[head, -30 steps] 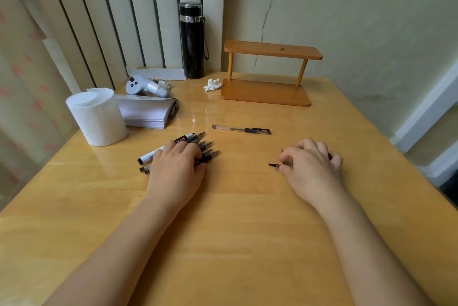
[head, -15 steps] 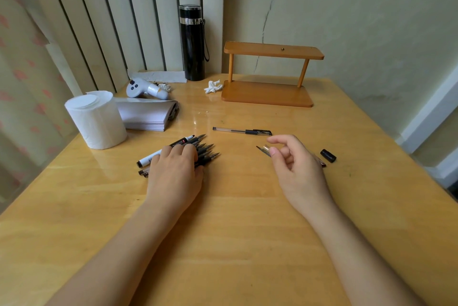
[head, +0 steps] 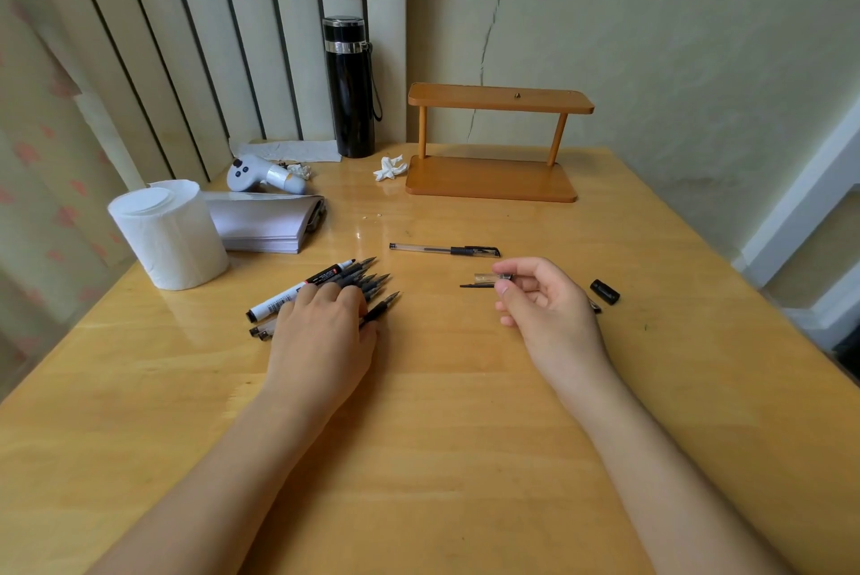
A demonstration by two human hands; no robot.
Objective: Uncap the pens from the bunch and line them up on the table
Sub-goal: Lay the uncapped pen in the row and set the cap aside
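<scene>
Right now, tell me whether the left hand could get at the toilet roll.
Probably yes: the left hand rests on the pen bunch, and bare table lies between it and the toilet roll.

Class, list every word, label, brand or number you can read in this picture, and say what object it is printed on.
None can be read.
White marker under the left hand: dark and red print on the barrel, too small and blurred to read.
Black flask, toilet roll, pens: no lettering visible.
</scene>
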